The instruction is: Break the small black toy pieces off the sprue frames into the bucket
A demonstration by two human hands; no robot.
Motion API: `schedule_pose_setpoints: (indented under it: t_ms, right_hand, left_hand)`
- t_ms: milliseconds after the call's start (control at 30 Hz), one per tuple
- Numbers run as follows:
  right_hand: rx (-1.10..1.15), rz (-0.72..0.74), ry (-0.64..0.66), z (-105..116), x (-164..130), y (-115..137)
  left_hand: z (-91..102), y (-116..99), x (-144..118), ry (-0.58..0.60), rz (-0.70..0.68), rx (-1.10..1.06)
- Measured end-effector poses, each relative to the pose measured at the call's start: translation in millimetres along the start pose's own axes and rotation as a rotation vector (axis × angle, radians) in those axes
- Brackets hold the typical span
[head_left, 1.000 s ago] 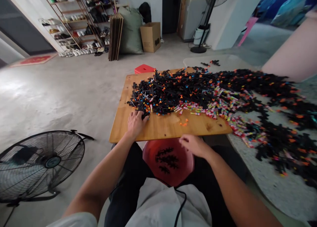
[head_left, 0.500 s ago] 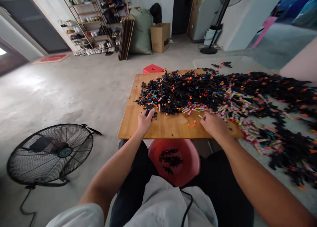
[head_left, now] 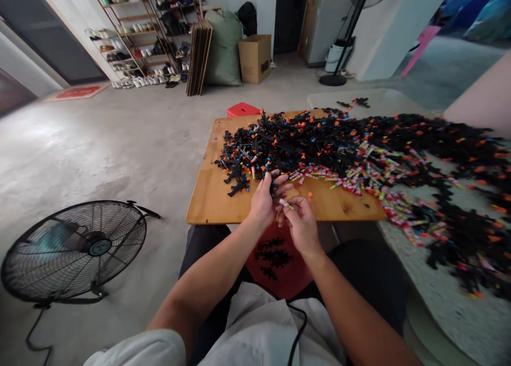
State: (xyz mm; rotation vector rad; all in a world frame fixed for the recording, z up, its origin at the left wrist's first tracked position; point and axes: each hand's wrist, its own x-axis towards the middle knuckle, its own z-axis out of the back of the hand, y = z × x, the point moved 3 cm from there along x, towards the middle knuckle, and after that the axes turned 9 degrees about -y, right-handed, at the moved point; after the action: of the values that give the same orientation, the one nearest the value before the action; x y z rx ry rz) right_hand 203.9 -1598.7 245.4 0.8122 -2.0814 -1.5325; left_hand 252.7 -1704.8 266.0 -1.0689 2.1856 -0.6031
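Both hands meet over the near edge of the bench [head_left: 207,206].
Left hand [head_left: 264,198] grips a black part [head_left: 273,185]; right hand [head_left: 300,223] pinches what looks like a small coloured piece [head_left: 284,202], above the red bowl [head_left: 297,273].

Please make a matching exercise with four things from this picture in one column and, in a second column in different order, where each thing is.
Things:
1. black toy piece
2. small colourful tube
3. red bowl
4. floor fan

Places:
A. on the concrete floor, left of the wooden board
B. in the left hand
C. on the person's lap, below the board edge
D. in the right hand

Pairs: 1-B, 2-D, 3-C, 4-A
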Motion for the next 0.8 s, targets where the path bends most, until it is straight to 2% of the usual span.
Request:
schedule_pose_setpoints:
  t_ms: [267,500,800]
  right_hand:
    - [0.135,-0.035,-0.102,-3,-4,-1]
    - [0.275,-0.135,-0.133,-9,-3,5]
    - [0.307,-0.182,-0.165,-7,-7,0]
  left_hand:
    - [-6.0,4,-10,-0.028,-0.057,0.08]
    - [-10.6,4,-12,-0.031,-0.12,0.153]
    - [-15.4,1,-19,-0.086,-0.14,0.186]
